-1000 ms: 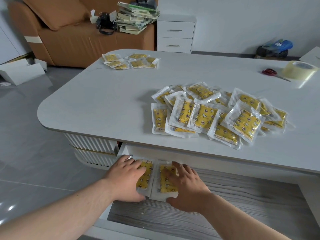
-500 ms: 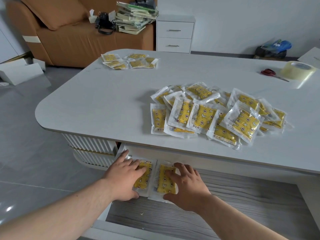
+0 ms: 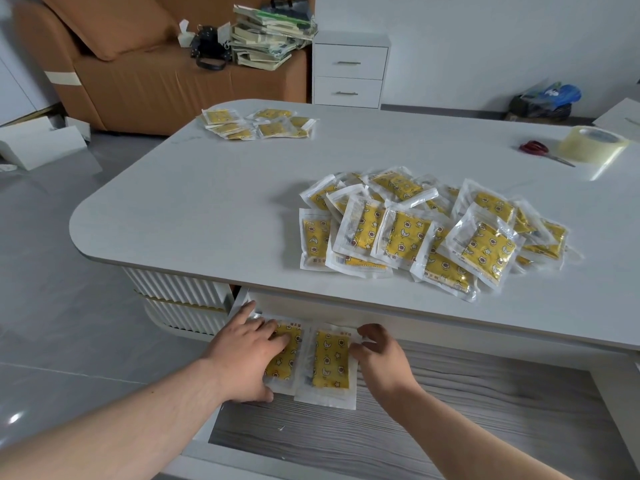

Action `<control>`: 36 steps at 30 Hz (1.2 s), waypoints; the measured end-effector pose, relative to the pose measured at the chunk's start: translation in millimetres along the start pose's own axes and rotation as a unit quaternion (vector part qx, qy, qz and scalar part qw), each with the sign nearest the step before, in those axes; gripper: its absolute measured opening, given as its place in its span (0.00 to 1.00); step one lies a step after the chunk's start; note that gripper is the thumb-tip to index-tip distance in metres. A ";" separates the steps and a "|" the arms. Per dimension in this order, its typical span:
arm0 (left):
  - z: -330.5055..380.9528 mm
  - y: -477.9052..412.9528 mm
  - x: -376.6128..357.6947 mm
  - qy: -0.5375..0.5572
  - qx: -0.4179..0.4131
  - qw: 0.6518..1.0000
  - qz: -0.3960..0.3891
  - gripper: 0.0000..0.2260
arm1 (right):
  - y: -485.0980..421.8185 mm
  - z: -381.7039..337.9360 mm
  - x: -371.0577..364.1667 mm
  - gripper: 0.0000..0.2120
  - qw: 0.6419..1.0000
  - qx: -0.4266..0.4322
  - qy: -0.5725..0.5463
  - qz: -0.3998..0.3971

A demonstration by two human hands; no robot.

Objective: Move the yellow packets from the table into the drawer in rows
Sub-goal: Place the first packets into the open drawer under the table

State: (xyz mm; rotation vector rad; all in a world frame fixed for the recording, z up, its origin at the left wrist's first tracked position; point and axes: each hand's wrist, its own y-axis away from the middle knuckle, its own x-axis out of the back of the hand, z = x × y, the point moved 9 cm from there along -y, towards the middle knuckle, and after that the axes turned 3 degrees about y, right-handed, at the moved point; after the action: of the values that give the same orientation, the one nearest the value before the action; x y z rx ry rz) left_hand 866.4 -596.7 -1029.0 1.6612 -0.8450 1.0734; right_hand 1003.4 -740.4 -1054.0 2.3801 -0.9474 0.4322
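**Head view: two yellow packets lie side by side in an open drawer**

A white, matt surface (image 3: 207,202) with rounded corners stands in a room of glossy grey floor tiles (image 3: 52,289) and a plain white wall (image 3: 485,46). Its ribbed white base (image 3: 180,292) shows under the near-left corner. A loose pile of yellow packets (image 3: 433,230) sits near the front edge, the packets overlapping at all angles. A smaller cluster of packets (image 3: 259,123) lies well apart at the far-left end. Red-handled scissors (image 3: 535,148) and a roll of clear tape (image 3: 592,145) rest just beside each other at the far right. Behind stand a tan sofa (image 3: 138,71) carrying a slumped stack of books (image 3: 273,36) and a white two-drawer cabinet (image 3: 348,76).

Below the front edge the drawer (image 3: 450,410) stands pulled out, its floor a grey wood-grain. At its back-left corner, partly shadowed by the overhanging top, the left packet (image 3: 289,355) and the right packet (image 3: 330,362) lie flat with their edges touching. Each is a clear, crinkled plastic sleeve around a yellow pad printed with stars and moons.

The person's left grip (image 3: 242,358) lies spread with fingers straight, pressing on the left packet and hiding much of it. The right grip (image 3: 381,362) sits at the right packet's right edge with fingers curled; whether it pinches the plastic cannot be told.
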 end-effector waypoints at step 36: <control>-5.4 73.2 122.8 0.403 0.064 0.913 0.020 0.15 | 95.1 -84.0 84.0 0.11 0.967 0.186 0.172 -0.003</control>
State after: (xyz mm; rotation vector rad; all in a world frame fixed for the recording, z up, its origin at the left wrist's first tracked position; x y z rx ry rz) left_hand 846.1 -620.6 -889.5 1.1183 -0.2627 1.6926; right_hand 987.2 -793.9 -912.5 2.5118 -0.7484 1.0622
